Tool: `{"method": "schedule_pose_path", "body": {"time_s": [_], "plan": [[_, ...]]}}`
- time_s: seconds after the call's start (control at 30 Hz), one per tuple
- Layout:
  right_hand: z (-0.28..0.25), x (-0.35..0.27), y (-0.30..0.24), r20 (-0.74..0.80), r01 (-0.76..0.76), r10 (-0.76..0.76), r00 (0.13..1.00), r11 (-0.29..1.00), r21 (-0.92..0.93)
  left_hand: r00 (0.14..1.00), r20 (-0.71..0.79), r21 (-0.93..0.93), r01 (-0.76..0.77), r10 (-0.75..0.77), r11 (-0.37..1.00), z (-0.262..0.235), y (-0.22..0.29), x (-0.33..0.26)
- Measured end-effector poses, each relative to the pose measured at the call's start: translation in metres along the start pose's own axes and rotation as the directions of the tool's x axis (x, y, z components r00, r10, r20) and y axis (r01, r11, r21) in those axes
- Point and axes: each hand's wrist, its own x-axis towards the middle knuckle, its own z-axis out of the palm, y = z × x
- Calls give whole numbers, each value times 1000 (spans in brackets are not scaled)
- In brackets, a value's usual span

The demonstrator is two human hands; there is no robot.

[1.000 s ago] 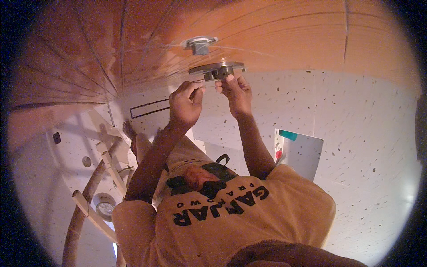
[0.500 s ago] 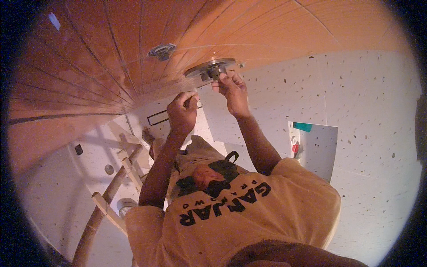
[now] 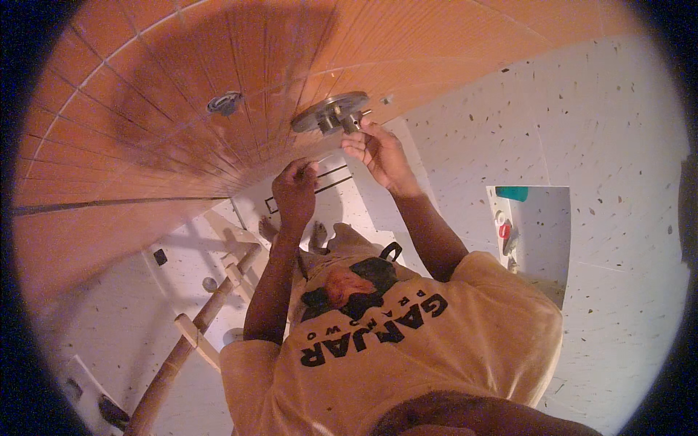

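Note:
A round metal plate [image 3: 309, 120] with short cylindrical stubs is fixed to the orange tiled wall, like a shower valve trim. At its right stub, a metal knob [image 3: 352, 122], my right hand [image 3: 385, 161] is closed, thumb above and fingers curled below. My left hand [image 3: 294, 192] is held lower and to the left, apart from the plate. Its fingertips are pinched together; anything between them is too small to make out. A second metal fitting [image 3: 225, 102] sits on the wall to the left of the plate.
A wooden pole ladder [image 3: 195, 334] with short rungs leans at the lower left. On the right, a recess [image 3: 542, 232] in the speckled white wall holds a teal item [image 3: 513, 193] and a red-and-white one [image 3: 504, 231]. Dark lines outline a narrow drain [image 3: 331, 182] on the floor.
The view has shifted, so the plate and the fitting appear farther left. My right fingers have slipped slightly lower around the knob. My left hand stays pinched below the plate.

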Motion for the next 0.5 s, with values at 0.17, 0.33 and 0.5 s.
{"method": "schedule_pose_path", "body": {"time_s": [0.17,0.33,0.5], "plan": [[-4,0,3,86,-62,52,995,991,121,993,-48,-121,97,-104,988,6,3,-1],[5,4,5,85,-39,26,996,988,150,995,-69,-25,74,-76,997,7,13,-8],[-14,25,26,88,6,-21,996,986,168,996,-80,41,50,-46,998,5,12,-14]]}}
